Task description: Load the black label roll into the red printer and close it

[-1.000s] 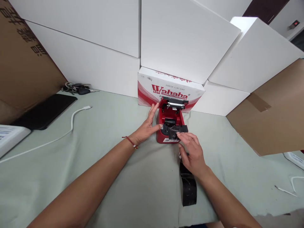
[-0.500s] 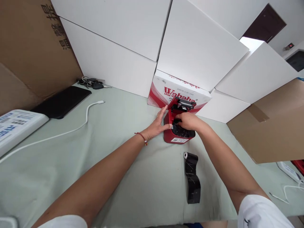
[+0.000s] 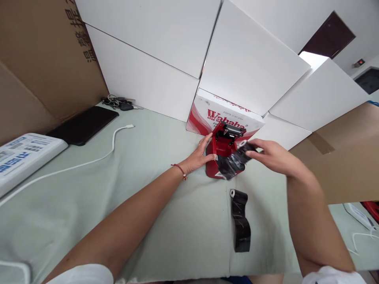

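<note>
A small red label printer (image 3: 211, 169) stands with its lid up, showing its red inside and black roller parts. Against its left side rests my left hand (image 3: 197, 157), fingers stretched out and thumb apart at the front rim. My right hand (image 3: 271, 156) pinches a black paper roll (image 3: 235, 162) by its right end, over the printer's front right. The roll's white core shows, and a loose, blurred black strip hangs across the printer opening. Nearer to me, a second black paper roll (image 3: 241, 221) lies partly unwound on the green cloth.
Behind the printer stands a white and red box (image 3: 204, 108), against white panels (image 3: 148, 63). A white cable (image 3: 111, 146), black phone-like slab (image 3: 85, 125), keys (image 3: 118, 102) and white device (image 3: 29, 157) lie left. A cardboard box (image 3: 337, 157) borders the right.
My right hand has come out of the printer, up and to the right, with a black paper roll in it. My left hand stays at the printer's side.
</note>
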`<state>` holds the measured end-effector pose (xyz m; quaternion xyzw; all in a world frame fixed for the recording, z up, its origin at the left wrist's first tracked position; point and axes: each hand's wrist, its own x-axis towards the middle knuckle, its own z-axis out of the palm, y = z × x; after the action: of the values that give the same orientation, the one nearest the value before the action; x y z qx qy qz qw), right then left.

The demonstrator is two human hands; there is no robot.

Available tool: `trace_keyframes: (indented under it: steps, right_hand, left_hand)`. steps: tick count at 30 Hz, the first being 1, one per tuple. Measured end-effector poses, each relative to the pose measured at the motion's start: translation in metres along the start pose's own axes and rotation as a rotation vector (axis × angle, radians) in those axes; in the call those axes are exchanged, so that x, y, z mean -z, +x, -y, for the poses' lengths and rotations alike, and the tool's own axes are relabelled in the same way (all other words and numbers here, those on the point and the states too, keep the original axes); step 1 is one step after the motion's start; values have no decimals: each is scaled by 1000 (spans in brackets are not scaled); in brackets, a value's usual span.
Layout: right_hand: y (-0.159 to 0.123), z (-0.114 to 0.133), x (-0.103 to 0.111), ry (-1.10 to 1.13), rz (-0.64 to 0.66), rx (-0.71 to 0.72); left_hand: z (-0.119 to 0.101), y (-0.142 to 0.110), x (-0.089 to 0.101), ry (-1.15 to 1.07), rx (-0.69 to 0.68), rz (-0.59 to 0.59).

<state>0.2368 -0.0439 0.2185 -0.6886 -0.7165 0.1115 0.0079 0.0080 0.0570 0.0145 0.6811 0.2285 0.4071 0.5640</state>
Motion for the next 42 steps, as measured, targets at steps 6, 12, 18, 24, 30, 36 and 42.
trace_keyframes:
  steps: [6,12,18,24,30,36,42]
  right_hand:
    - [-48,-84,-16,-8,275,-203]
    - [-67,-85,-86,-20,163,-210]
    - [-79,-43,-132,197,105,189]
    - [-75,-25,-85,214,172,304]
    - [-21,1,-22,172,-99,170]
    - [58,24,-46,-106,-7,38]
    - [86,30,-62,-192,34,15]
  left_hand:
    - [3,1,0,-41,3,8]
    - [-1,0,0,-22,29,0]
    - [3,2,1,-8,16,0]
    - [-1,1,0,10,21,5]
    - [-7,0,0,16,55,20]
    - [-3,2,0,29,24,9]
    - [0,5,0,41,-12,9]
